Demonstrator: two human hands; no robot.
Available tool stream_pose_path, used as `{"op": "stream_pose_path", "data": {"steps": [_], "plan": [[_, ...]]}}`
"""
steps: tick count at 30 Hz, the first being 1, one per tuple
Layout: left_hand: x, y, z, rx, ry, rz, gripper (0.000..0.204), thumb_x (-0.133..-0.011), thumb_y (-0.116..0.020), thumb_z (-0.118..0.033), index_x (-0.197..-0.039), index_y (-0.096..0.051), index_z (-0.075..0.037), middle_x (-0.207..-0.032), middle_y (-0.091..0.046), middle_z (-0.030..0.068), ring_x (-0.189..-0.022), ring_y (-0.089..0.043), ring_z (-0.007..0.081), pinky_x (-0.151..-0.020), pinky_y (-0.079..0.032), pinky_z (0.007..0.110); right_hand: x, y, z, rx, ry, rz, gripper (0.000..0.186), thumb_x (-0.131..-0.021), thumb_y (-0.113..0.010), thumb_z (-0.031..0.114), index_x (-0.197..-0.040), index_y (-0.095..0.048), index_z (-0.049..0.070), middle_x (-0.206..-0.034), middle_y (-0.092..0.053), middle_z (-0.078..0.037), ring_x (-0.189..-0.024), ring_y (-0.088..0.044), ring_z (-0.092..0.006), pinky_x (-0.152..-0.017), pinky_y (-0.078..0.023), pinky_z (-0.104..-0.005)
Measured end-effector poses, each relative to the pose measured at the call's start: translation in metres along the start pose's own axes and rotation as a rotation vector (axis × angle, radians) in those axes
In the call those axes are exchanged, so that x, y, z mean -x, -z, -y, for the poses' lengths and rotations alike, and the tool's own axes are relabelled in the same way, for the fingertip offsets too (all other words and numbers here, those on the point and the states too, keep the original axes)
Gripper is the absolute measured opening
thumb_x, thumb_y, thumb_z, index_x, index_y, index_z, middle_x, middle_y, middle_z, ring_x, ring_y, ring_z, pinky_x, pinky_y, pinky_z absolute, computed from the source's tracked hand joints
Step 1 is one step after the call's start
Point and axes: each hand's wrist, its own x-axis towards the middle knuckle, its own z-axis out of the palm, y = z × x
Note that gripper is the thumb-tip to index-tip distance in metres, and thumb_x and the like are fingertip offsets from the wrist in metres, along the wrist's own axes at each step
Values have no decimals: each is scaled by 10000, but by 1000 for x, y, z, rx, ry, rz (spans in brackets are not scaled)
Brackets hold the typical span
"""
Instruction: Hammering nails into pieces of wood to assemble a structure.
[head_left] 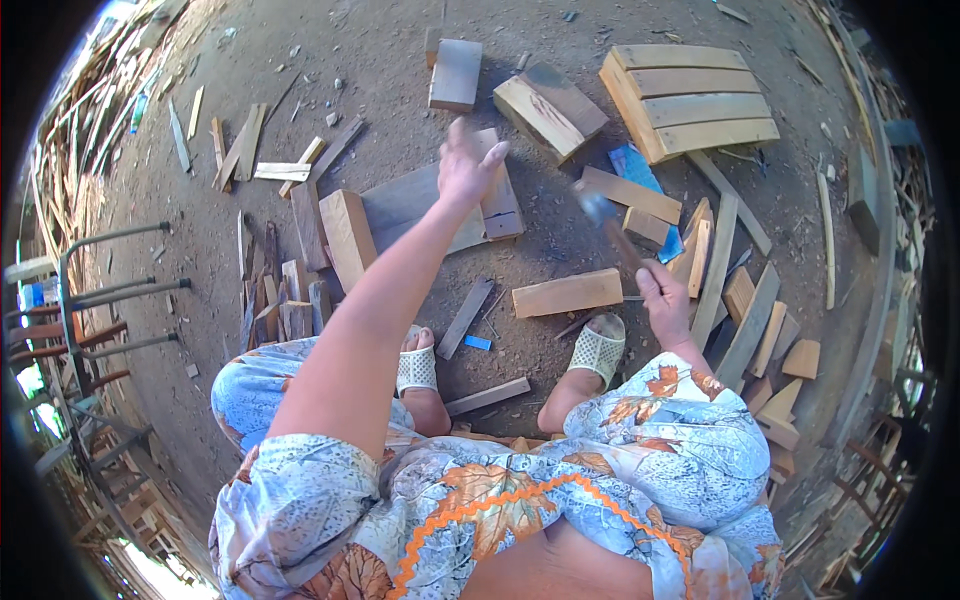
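Note:
My left hand (466, 170) reaches forward over a wide grey board (400, 210) with a narrower piece (500, 210) at its right end; its slightly blurred fingers are apart and appear empty. Whether it touches the wood is unclear. My right hand (662, 290) grips the wooden handle of a hammer (620, 230), whose blurred metal head is raised toward the middle. Just ahead of my left hand stands a grey-brown block (455, 70); a longer block (550, 110) lies to its right. A pale wooden block (565, 292) lies in front of my right sandal.
A slatted wooden piece (690, 100) lies at the back right, near a blue scrap (632, 160). Loose offcuts (240, 150) are scattered on the dirt ground (160, 250) and heaped around both sides. A metal rack (115, 295) stands at the left; scrap wood piles line both edges.

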Motion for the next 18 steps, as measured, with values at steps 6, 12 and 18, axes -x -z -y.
{"op": "stream_pose_path", "data": {"steps": [6,12,18], "plan": [[83,-27,-4,17,327,89,904,-661,-832,-343,-1316,-307,-8,-1274,-512,255,-1210,-518,384,-1009,-426,450,13,36,-63,231,-232,-385,347,-895,-667,323,-1145,-652,83,-885,-678,-134,-802,-649,-215,-744,-491,-309],[86,-26,-7,-56,251,50,659,-654,-791,-220,-1105,-358,-10,-1050,-622,266,-1025,-614,429,-912,-478,451,36,45,-118,429,-302,-522,417,-838,-690,300,-1205,-602,122,-1056,-675,-149,-998,-632,-358,-845,-486,-434],[127,-8,11,-171,58,183,685,-642,-758,-211,-1152,-365,21,-1019,-624,271,-1001,-616,447,-884,-485,456,40,35,-132,560,-377,-342,516,-860,-663,278,-1323,-480,141,-1160,-625,-153,-1080,-586,-382,-876,-466,-467]]}}
